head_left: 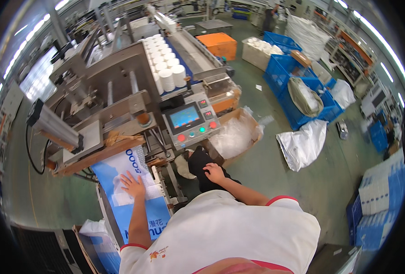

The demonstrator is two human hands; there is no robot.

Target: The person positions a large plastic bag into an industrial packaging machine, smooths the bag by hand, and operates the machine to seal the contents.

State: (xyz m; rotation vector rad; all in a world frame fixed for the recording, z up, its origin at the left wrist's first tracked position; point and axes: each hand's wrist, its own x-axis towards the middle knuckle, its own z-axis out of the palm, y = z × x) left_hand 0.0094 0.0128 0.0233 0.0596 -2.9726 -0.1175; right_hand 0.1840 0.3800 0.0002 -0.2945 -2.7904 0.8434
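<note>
My left hand (132, 185) lies flat with spread fingers on a blue and white printed plastic packaging bag (148, 208). The bag stretches along a narrow bed beside me, its far end under the front of a metal machine (86, 130). My right hand (214, 172) rests on my black-trousered knee, fingers loosely apart and nothing in them. Ahead of that knee stands the machine's control panel (191, 119), with a lit blue screen and several coloured buttons.
White rolls (167, 80) stand in rows on the conveyor beyond the panel. A cardboard box of clear plastic film (234, 137) sits right of my knee. Further right are blue crates (293, 116) and a white sack (303, 144). Packed blue-white bundles (380, 192) are stacked far right.
</note>
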